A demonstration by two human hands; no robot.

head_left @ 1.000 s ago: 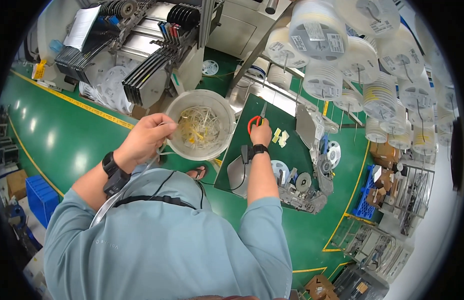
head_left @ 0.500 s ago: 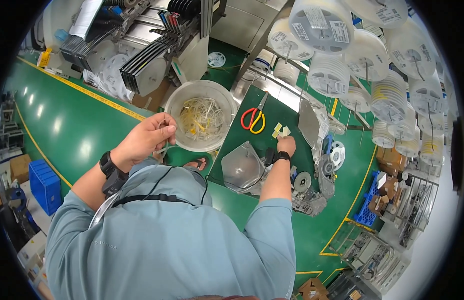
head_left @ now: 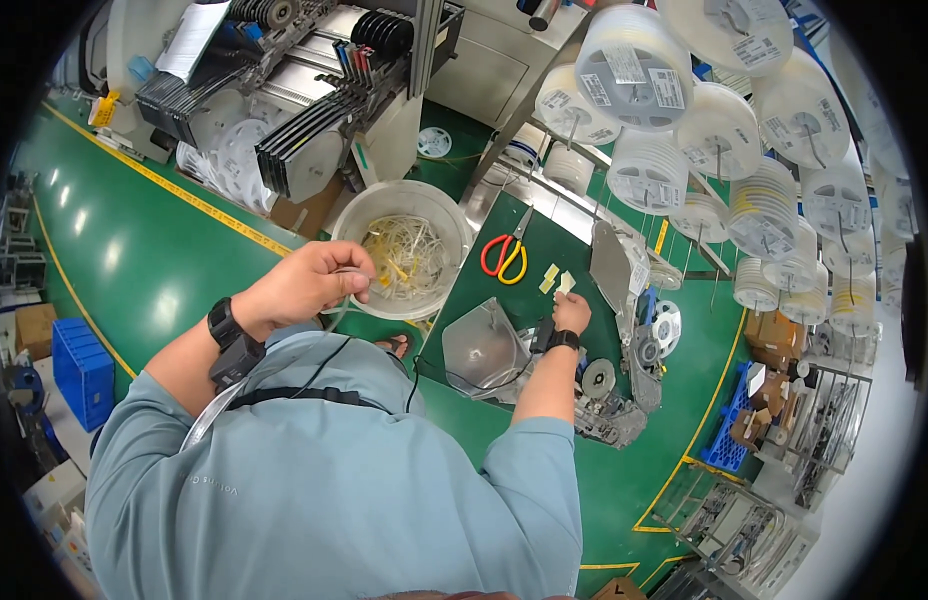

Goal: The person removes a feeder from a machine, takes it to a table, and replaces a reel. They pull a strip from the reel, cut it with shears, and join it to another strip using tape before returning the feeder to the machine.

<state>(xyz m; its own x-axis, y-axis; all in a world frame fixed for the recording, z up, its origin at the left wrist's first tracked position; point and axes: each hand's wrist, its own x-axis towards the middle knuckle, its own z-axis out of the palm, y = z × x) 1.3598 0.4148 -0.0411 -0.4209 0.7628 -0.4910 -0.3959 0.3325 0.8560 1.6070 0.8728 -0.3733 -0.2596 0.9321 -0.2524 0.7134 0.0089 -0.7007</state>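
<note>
My left hand point(head_left: 309, 283) is raised beside the near left rim of a white bucket point(head_left: 345, 232), thumb and fingers pinched on a thin, clear strip point(head_left: 334, 318) that hangs below them. My right hand point(head_left: 571, 314) rests over a dark green work surface point(head_left: 492, 222). Its fingertips touch a small pale yellow piece point(head_left: 566, 283); whether they grip it is hidden. Just left of that lie more small pale yellow pieces point(head_left: 549, 276). Scissors point(head_left: 505, 258) with one red and one yellow handle lie farther left on the surface, blades pointing away.
Tangled clear and yellow strips point(head_left: 409, 258) lie inside the bucket. A clear plastic cover point(head_left: 481, 343) and a grey tape feeder point(head_left: 644, 340) flank my right forearm. White component reels point(head_left: 649, 170) hang at the upper right. Machinery point(head_left: 309, 85) stands at the far left.
My left hand has shifted slightly right, toward the bucket, still pinching the strip. My right hand stays by the yellow pieces, its fingers slightly shifted. The whole view has tilted a little.
</note>
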